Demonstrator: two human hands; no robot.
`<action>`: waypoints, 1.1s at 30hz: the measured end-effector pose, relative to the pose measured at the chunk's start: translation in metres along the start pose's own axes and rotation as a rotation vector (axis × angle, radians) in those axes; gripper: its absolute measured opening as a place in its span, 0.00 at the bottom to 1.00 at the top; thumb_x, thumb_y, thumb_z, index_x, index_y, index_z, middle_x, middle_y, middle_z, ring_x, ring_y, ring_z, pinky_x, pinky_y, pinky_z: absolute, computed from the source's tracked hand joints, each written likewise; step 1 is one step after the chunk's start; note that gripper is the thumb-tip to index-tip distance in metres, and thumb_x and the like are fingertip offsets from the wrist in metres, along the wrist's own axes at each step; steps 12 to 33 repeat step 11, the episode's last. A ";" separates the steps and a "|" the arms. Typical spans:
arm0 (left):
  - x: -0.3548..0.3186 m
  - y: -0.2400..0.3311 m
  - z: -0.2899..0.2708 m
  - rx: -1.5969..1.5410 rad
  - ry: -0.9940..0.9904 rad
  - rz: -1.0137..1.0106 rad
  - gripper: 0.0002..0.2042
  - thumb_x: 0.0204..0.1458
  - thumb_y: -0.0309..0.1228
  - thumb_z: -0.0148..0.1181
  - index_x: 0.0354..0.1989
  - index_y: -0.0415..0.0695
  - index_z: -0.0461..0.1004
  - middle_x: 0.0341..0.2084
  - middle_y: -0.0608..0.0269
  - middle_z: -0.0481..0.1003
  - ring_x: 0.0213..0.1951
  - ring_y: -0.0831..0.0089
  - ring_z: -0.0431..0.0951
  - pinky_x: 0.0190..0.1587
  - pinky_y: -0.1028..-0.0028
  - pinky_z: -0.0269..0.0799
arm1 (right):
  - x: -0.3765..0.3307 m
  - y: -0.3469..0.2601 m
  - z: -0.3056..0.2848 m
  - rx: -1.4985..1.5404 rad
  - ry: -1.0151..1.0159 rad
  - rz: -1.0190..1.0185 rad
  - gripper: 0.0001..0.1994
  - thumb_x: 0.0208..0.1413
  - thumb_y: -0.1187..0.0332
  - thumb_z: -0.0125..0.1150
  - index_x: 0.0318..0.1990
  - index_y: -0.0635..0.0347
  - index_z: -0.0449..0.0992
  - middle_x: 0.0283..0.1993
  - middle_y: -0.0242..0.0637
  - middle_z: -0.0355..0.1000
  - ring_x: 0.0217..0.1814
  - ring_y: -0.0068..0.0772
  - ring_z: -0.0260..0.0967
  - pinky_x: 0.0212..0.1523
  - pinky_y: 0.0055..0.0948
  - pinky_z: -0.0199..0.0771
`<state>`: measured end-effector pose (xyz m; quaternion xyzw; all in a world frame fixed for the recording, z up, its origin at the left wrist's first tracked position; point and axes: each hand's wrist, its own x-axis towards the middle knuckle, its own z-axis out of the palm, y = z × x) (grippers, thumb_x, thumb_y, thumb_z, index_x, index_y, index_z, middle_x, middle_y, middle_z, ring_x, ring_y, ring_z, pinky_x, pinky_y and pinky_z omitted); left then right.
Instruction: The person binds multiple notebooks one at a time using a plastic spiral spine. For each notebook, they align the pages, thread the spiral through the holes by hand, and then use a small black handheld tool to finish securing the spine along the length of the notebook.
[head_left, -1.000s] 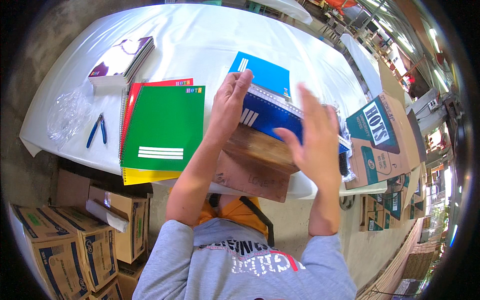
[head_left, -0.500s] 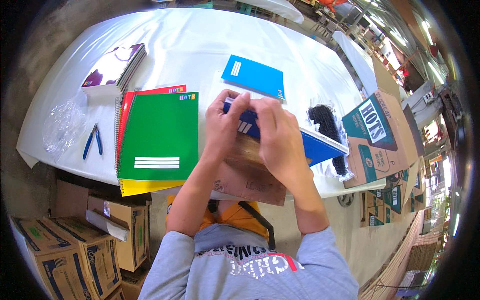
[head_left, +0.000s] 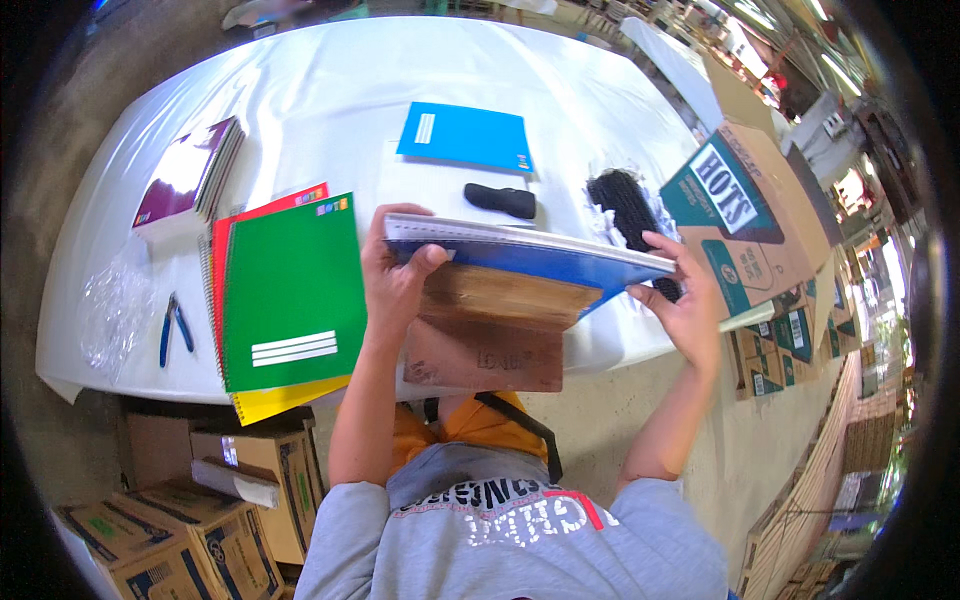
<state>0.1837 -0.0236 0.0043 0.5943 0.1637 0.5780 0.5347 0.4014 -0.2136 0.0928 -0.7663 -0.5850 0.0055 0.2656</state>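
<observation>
A dark blue notebook [head_left: 560, 268], tilted with its row of punched holes and white page edges facing up, spans the space between my hands. My left hand [head_left: 396, 290] grips its left end, thumb on the blue cover and fingers behind. At the right corner, my right hand [head_left: 692, 308] pinches it between thumb and fingers. Below the notebook is a wooden stand [head_left: 490, 355] at the table's near edge, its upper part partly covered. Just beyond lies a small black elongated object [head_left: 500, 200]. Farther back is a light blue notebook cover [head_left: 465, 137].
Black binding coils [head_left: 622, 208] lie right, beside an open carton [head_left: 745, 225]. On the left are green [head_left: 292, 290], red and yellow spiral notebooks, blue-handled pliers [head_left: 175, 328], clear plastic [head_left: 115, 310] and a purple notebook stack [head_left: 190, 175]. Cartons [head_left: 190, 535] stand lower left.
My hands have moved apart along the blue notebook, the right one out to its right corner. The notebook now lies more level across the view, and the small black object shows behind it.
</observation>
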 end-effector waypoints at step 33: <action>-0.038 -0.039 0.014 0.095 0.292 -0.202 0.21 0.44 0.32 0.64 0.48 0.41 0.67 0.37 0.65 0.73 0.39 0.77 0.70 0.44 0.77 0.65 | -0.021 0.034 0.121 1.055 0.197 0.184 0.35 0.52 0.63 0.60 0.62 0.59 0.45 0.60 0.39 0.53 0.63 0.31 0.49 0.61 0.32 0.46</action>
